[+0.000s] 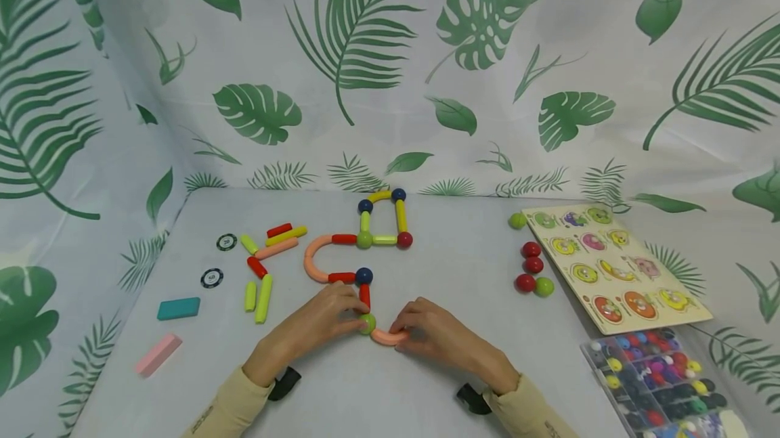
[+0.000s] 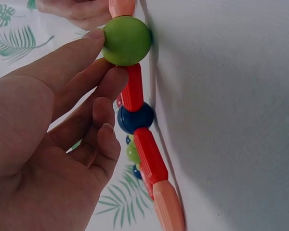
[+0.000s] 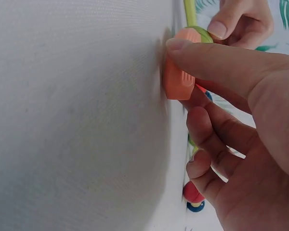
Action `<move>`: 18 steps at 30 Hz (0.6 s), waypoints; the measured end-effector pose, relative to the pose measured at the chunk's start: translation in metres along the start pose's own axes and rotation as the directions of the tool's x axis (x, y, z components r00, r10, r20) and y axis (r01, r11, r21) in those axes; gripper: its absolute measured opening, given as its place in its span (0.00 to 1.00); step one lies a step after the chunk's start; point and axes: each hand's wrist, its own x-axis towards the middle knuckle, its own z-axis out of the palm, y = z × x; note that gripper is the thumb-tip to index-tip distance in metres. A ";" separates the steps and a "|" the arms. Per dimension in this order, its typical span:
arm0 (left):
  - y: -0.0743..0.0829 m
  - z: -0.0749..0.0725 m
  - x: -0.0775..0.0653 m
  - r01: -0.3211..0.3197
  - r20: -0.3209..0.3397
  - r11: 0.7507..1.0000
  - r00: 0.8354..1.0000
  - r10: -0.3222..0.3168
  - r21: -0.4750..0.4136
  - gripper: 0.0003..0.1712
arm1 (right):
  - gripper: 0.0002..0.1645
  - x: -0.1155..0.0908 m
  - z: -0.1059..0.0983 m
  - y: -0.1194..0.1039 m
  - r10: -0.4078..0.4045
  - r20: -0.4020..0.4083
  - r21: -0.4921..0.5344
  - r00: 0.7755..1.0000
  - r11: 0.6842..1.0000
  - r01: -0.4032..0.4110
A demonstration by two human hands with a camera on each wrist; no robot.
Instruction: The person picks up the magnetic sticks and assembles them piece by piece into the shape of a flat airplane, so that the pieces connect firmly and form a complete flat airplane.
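Observation:
Between thumb and fingertips my left hand [image 1: 323,314] pinches a light green ball [image 2: 127,41] at the near end of a chain of rods and balls. A red rod [image 2: 132,87] joins that ball to a dark blue ball [image 1: 363,276]. My right hand [image 1: 440,334] grips a curved orange rod [image 3: 180,72], whose left end meets the green ball. Farther along, another red rod [image 1: 342,277] leads from the blue ball to an orange arc [image 1: 312,256]. Behind it, a four-sided loop ends at a crimson ball [image 1: 405,240].
Loose rods [image 1: 263,298] and two black-and-white chips [image 1: 212,278] lie at left, with a teal block [image 1: 179,308] and a pink block [image 1: 158,355]. At right are loose balls [image 1: 531,250], a picture board [image 1: 615,269] and a compartment box [image 1: 661,384] of small coloured pieces.

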 end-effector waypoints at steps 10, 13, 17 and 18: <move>0.002 0.000 0.000 0.005 0.001 1.000 1.000 -0.005 0.004 0.14 | 0.12 -0.001 -0.001 0.000 0.025 -0.014 0.029 1.000 0.999 -0.025; 0.002 0.000 0.000 0.008 0.005 1.000 1.000 -0.008 0.003 0.14 | 0.12 -0.003 -0.002 0.000 0.037 -0.030 0.035 0.999 0.999 -0.036; 0.003 0.000 0.000 0.012 0.011 1.000 1.000 -0.012 -0.003 0.14 | 0.13 -0.007 -0.006 0.003 0.057 -0.054 0.030 0.997 0.998 -0.056; 0.003 0.000 0.000 0.012 0.011 1.000 1.000 -0.012 -0.002 0.14 | 0.13 -0.008 -0.007 0.004 0.065 -0.063 0.030 0.996 0.998 -0.063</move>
